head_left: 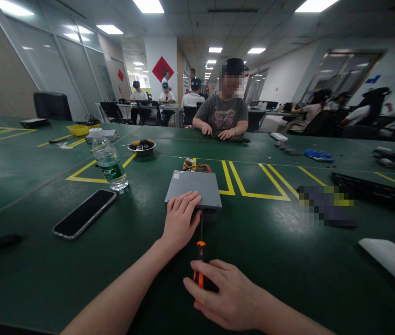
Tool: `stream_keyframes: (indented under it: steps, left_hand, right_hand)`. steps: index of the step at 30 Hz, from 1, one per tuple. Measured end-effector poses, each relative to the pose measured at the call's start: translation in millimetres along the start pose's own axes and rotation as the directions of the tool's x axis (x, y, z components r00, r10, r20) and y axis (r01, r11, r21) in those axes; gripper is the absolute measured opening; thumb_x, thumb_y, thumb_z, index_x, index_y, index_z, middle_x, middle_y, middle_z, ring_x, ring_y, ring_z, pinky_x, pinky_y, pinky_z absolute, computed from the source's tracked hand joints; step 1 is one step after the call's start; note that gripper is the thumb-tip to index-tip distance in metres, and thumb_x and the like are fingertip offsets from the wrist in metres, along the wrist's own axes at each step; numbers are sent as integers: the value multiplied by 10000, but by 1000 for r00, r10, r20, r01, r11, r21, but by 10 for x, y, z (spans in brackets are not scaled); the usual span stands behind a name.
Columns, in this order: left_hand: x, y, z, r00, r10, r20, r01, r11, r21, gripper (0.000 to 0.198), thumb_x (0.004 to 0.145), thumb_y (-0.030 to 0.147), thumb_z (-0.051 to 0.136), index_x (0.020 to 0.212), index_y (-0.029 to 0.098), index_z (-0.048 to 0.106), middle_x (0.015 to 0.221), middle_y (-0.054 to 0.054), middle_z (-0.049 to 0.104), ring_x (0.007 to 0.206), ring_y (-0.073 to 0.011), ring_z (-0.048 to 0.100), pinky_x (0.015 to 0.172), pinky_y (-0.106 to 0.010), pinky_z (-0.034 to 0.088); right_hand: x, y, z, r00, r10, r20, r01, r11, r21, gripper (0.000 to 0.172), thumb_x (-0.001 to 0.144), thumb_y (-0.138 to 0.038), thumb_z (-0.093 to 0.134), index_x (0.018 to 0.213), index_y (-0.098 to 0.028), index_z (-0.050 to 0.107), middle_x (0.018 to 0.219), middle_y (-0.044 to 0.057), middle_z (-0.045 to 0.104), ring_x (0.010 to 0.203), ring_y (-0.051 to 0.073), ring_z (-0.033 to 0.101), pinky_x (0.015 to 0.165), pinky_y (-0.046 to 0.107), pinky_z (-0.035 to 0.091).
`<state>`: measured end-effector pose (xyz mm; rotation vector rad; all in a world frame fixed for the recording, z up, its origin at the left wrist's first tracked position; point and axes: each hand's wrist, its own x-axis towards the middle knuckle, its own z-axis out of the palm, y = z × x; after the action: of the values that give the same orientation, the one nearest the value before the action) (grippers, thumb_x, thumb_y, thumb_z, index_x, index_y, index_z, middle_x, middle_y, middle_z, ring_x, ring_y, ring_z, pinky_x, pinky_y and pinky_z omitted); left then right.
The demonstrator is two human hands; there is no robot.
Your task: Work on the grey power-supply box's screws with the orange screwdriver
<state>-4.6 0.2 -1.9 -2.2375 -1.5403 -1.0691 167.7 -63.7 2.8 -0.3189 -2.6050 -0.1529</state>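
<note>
A grey metal box (193, 187) lies on the green table (270, 242) in front of me, with coloured wires (197, 166) coming out of its far end. My left hand (179, 219) rests on the box's near edge, fingers laid flat over it. My right hand (230, 293) is closed around the orange and black handle of a screwdriver (200, 253). Its thin shaft points away from me and reaches the near side of the box.
A phone (84, 213) and a plastic water bottle (109, 160) stand to the left. A small bowl of parts (142, 147) sits further back. A person sits across the table, hands on its surface. A white object (391, 260) and black trays (375, 188) lie right.
</note>
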Motion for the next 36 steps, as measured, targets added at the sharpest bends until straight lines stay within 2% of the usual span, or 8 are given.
stream_keyframes:
  steps: [3,10,13,19,24,28,31,36]
  left_hand:
    - [-1,1,3,1000,-9,4,9,1000,-9,339,849,207,470,1187,232,474,1254,-32,539,1171,-203,448,979,-405,287]
    - [8,-1,18,1000,-17,-2,17,1000,-15,328,847,207,474,1174,231,483,1239,-38,549,1161,-211,454,966,-407,296]
    - [8,-4,28,1000,-13,-2,13,1000,-15,330,842,201,478,1170,231,484,1233,-40,552,1159,-213,456,959,-406,304]
    - [9,4,23,1000,-18,-11,18,1000,-15,327,839,196,480,1165,231,486,1225,-38,558,1156,-210,457,959,-409,303]
    - [16,9,16,1000,-15,-12,14,1000,-14,313,844,198,476,1155,225,486,1224,-33,558,1153,-204,457,959,-398,299]
    - [15,5,24,1000,-17,-17,17,1000,-16,308,844,202,477,1151,222,489,1222,-36,560,1153,-209,458,958,-399,296]
    - [16,6,25,1000,-19,-15,19,1000,-16,311,842,196,478,1153,220,488,1222,-37,558,1153,-207,458,958,-397,297]
    - [18,14,17,1000,-21,-13,20,1000,-13,310,844,202,479,1153,220,490,1218,-39,562,1152,-206,459,955,-397,301]
  right_hand:
    - [4,-4,-7,1000,-12,2,12,1000,-13,248,868,-267,461,1061,-146,560,1011,141,626,704,160,610,644,288,487]
    - [3,-6,46,988,-41,-151,36,999,-37,102,824,-222,536,809,-127,568,939,138,661,629,131,593,559,260,460]
    - [-18,7,57,988,-13,-153,12,1000,-8,126,841,-252,510,845,-135,558,936,124,662,683,136,609,619,259,477]
    - [-30,8,6,1000,-17,3,17,999,-28,263,878,-270,438,1104,-173,531,1033,142,627,709,155,612,651,297,480]
    - [-17,3,11,996,-40,-81,36,998,-51,170,855,-267,515,918,-127,588,1006,142,643,629,127,586,561,261,449]
    - [-21,0,52,991,-26,-135,20,999,-39,154,860,-261,511,817,-127,574,947,129,664,654,132,598,590,258,461]
    - [-33,-5,56,993,7,-115,-7,1000,1,215,878,-312,471,844,-126,572,952,127,661,704,146,613,651,266,478]
    - [-40,-16,8,999,12,-35,-12,1000,-7,255,886,-287,426,1055,-145,554,1042,130,634,719,154,618,694,299,479]
